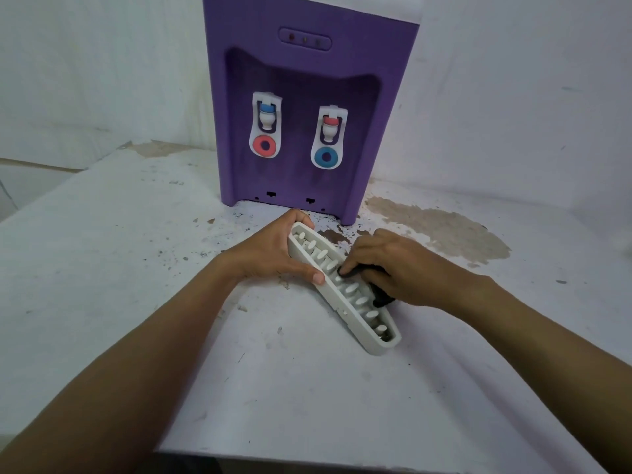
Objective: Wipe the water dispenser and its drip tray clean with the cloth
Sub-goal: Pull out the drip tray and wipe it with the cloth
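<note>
Head view: drip tray (pixel 342 307) detached, lying slantwise on the table (pixel 136 268) just in front of the purple water dispenser (pixel 301 97).
Its far end is gripped by the left hand (pixel 273 251). The right hand (pixel 393 265), fingers curled on a dark cloth (pixel 381 299), presses it among the ribs. Table white, scuffed and flaked, with a brown patch (pixel 444 230) at right; plain white wall (pixel 102 63) behind. Cloth mostly hidden under the hand; dispenser top cut off.

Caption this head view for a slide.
Left hand grips the drip tray; right hand presses a dark cloth onto it.
</note>
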